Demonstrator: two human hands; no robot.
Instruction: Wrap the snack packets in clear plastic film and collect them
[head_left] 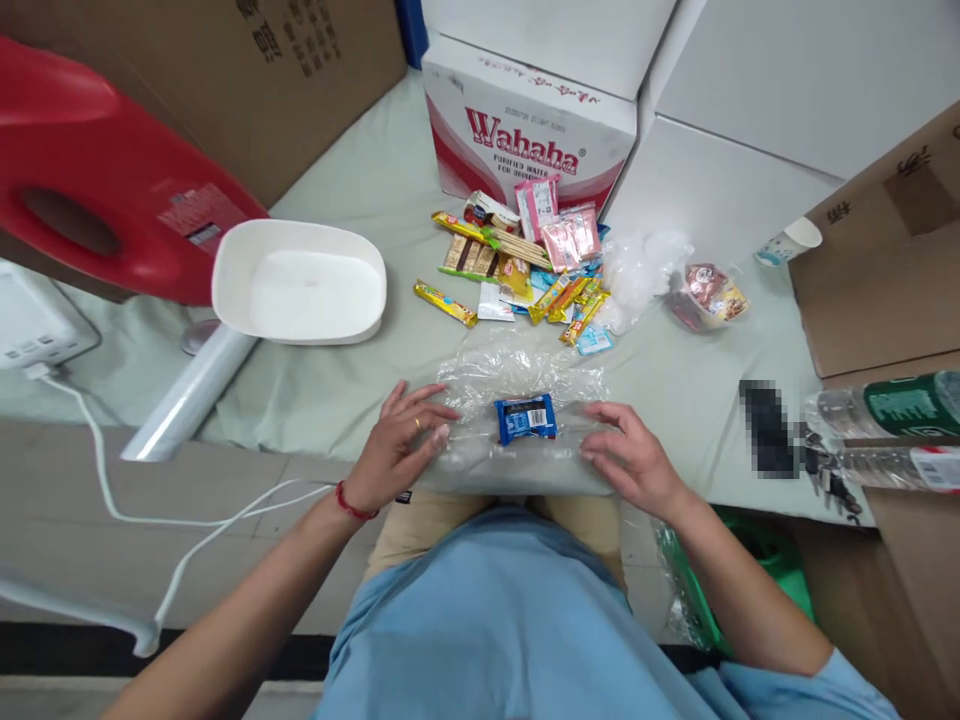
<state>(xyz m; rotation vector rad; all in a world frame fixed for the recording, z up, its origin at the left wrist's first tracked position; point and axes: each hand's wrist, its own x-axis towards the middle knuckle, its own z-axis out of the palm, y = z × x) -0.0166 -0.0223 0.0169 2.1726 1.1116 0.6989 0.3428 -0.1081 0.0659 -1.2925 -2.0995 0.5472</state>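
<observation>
A small blue snack packet [525, 418] lies on a spread sheet of clear plastic film [472, 375] at the table's front edge. My left hand [401, 440] rests at the film's left edge, fingers stretched out and apart, thumb close to the film. On the opposite side, my right hand [630, 455] is at the film's right edge with its fingers spread. Both hands are to the sides of the packet, not on it. Whether the fingertips lightly pinch the film is hard to make out.
Behind the film lies a pile of wrapped snacks [517, 260], beside crumpled clear plastic [637, 275]. A white tub [300, 285], a clear film roll [191, 395] and a red jug [112, 170] stand left. Keys [829, 470] and bottles [892, 405] lie right; a Wahaha carton [532, 130] stands behind.
</observation>
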